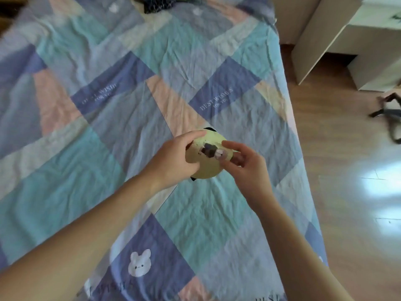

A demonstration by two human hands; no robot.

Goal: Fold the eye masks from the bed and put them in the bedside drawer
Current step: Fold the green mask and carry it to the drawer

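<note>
A pale yellow-green eye mask (209, 165) with a small dark and pink cartoon print and black trim is held above the bed, folded into a rounded shape. My left hand (173, 158) grips its left side, thumb on top. My right hand (245, 165) pinches its right edge with fingertips. A dark pile (157, 4) lies at the far end of the bed; I cannot tell whether it holds more masks. No drawer is in view.
The bed carries a patchwork quilt (121, 109) in blue, teal and pink. Its right edge runs along a wooden floor (347, 192). A white desk or cabinet (355, 40) stands at the upper right, with a dark chair base (388, 111) beside it.
</note>
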